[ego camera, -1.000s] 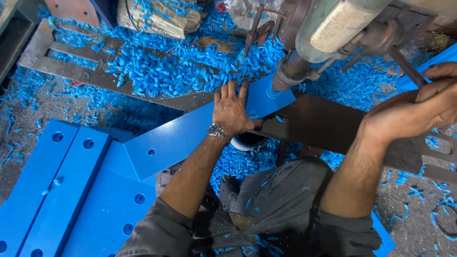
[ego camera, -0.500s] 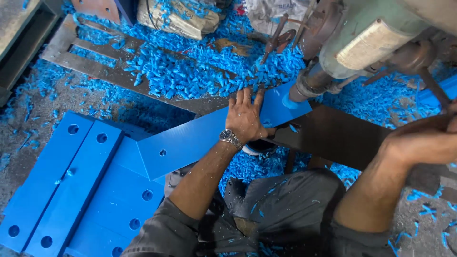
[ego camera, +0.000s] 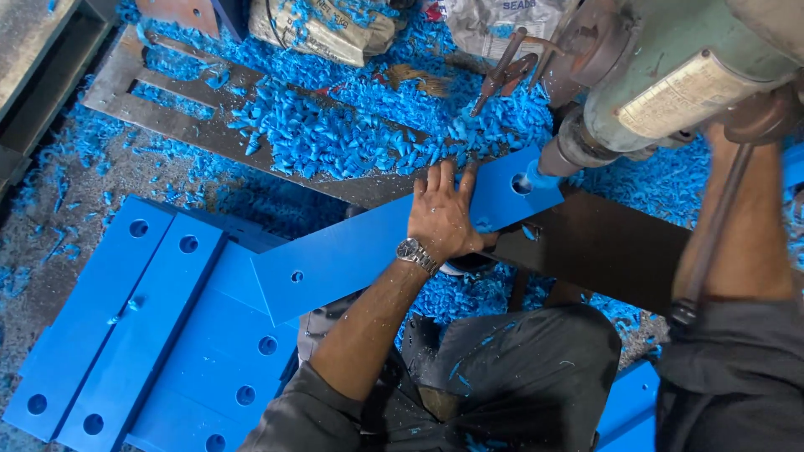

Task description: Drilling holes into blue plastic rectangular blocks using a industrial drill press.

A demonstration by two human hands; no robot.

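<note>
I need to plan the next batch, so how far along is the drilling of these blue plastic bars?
Done, it seems: several blue bars on the floor already have rows of holes, and shavings lie thick. In hand: the left hand presses a bar flat while the drill sits at a hole near its end. That bar shows one other small hole. The right hand is out of view. No undrilled bars are visible.

The bar [ego camera: 368, 251] lies slantwise across the plate [ego camera: 603, 243], its right end under the drill [ego camera: 578, 146], with the left hand [ego camera: 444, 213] flat on it just left of the hole [ego camera: 521, 184]. Shavings [ego camera: 335, 134] heap behind the bar. To its left, more bars [ego camera: 126, 326] lie side by side, one partly beneath its left end.
</note>
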